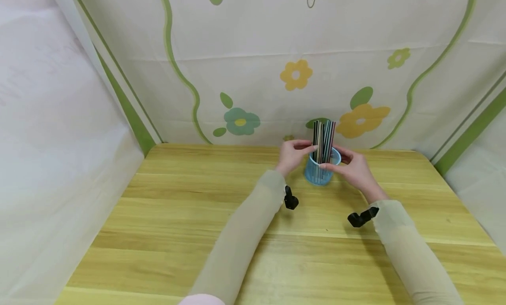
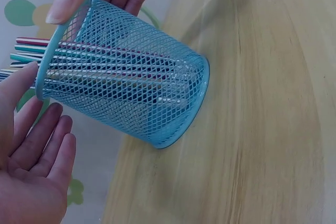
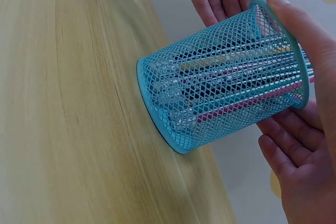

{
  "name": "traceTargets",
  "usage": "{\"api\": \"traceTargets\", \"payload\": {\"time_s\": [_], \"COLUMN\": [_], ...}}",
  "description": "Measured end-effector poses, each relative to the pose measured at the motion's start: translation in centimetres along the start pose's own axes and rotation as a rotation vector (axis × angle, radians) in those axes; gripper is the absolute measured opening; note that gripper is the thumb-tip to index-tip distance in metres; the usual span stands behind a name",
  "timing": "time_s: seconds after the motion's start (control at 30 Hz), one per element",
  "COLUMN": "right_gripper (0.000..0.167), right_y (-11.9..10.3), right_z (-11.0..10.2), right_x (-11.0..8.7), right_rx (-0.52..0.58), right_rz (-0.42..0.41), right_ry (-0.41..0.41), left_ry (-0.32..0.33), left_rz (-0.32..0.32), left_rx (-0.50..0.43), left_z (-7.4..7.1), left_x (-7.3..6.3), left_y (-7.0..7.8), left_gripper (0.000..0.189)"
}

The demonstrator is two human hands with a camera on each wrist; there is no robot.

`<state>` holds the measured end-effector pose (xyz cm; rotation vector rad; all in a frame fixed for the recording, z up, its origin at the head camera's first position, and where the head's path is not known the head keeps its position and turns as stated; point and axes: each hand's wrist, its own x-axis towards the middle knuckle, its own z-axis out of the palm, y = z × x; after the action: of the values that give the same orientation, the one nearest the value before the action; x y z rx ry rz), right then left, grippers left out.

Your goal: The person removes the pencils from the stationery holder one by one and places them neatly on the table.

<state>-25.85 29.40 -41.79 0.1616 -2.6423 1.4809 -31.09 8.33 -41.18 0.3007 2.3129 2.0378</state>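
Observation:
A light-blue mesh pen holder [image 1: 318,175] stands upright near the table's back edge. It holds a bundle of slim pencil-like sticks [image 1: 323,140] in black, beige, teal and red, their tops above the rim. My right hand [image 1: 352,166] grips the holder's rim from the right, thumb in front and fingers behind. On the other side is my left hand [image 1: 294,155], its thumb close to the rim and sticks. In the left wrist view that left hand [image 2: 39,166] has loosely extended fingers; whether the thumb touches cannot be told.
The wooden table [image 1: 178,235] spreads out in front of the holder. A white cloth backdrop [image 1: 253,41] with printed flowers hangs right behind the table's back edge. Fabric walls [image 1: 51,142] rise at both sides. A black wrist camera [image 1: 291,199] is strapped at each sleeve.

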Motion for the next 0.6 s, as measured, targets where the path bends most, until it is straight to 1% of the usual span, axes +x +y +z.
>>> {"api": "traceTargets", "payload": {"time_s": [0.13, 0.3, 0.4, 0.6], "right_gripper": [0.084, 0.084, 0.083, 0.082], "right_y": [-0.08, -0.05, -0.03, -0.09], "right_z": [-0.02, -0.02, 0.01, 0.06], "right_x": [-0.11, -0.09, -0.09, -0.14], "right_rx": [0.001, 0.004, 0.004, 0.009], "right_rz": [0.005, 0.002, -0.001, -0.005], "right_ry": [-0.005, -0.006, -0.006, -0.006], "left_ry": [0.037, 0.082, 0.088, 0.075], "left_rz": [-0.006, 0.006, 0.023, 0.050], "left_rx": [0.002, 0.028, 0.039, 0.060], "left_z": [0.50, 0.94, 0.98, 0.96], "left_x": [-0.10, -0.09, -0.08, -0.07], "left_y": [-0.01, 0.00, -0.09, -0.11], "left_gripper": [0.025, 0.021, 0.020, 0.020]}}
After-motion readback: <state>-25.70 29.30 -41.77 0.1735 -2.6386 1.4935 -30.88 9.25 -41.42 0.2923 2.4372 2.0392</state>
